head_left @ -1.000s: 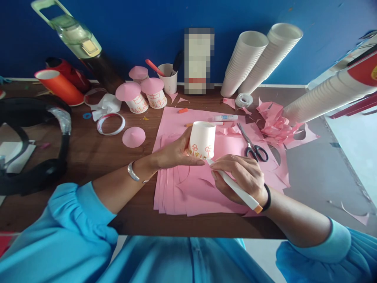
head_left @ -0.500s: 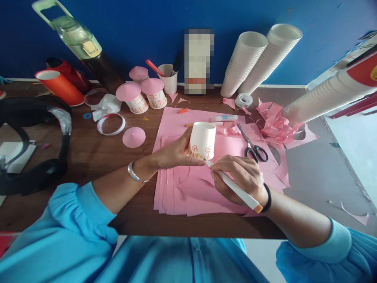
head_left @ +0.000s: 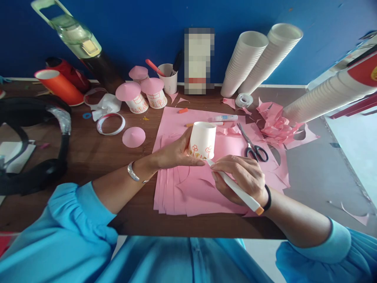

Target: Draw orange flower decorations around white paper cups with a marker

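Observation:
A white paper cup (head_left: 203, 135) with orange and yellow flower drawings along its lower part is gripped by my left hand (head_left: 179, 151), thumb beneath the drawings. Closed round a white marker (head_left: 240, 190) with an orange end is my right hand (head_left: 240, 177); the marker's tip is at the cup's lower edge. Both hands are above stacked pink paper sheets (head_left: 171, 192). Black-handled scissors (head_left: 253, 148) lie on the sheets right of the cup. Another marker (head_left: 224, 118) and a small orange cap (head_left: 183, 111) lie behind it.
Decorated cups with pink cone tops (head_left: 157, 98) stand back left, near a loose pink cone (head_left: 134, 137) and tape ring (head_left: 111, 124). Stacked cups (head_left: 244, 63) stand at the back; crumpled pink paper (head_left: 277, 124) lies right. A bottle (head_left: 79, 43) and black headphones (head_left: 63, 145) are left.
The marker in my right hand has shifted very slightly to the right at its tip. My left hand and the cup look unchanged.

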The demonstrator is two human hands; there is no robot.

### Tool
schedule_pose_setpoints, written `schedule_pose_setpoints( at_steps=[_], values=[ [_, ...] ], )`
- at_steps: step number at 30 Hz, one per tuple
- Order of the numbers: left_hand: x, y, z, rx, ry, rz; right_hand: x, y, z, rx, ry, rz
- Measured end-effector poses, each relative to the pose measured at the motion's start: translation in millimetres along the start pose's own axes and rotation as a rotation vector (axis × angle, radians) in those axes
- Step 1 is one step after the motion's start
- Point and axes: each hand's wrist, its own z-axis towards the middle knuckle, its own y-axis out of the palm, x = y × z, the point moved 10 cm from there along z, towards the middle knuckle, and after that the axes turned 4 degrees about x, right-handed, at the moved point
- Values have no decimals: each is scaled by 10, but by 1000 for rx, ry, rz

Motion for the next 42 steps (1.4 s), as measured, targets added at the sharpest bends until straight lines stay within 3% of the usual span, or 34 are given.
schedule_pose_setpoints(
  at_steps=[42],
  values=[
    [28, 0, 0, -2, 24, 14, 5, -1, -14, 17, 2, -21]
  ],
)
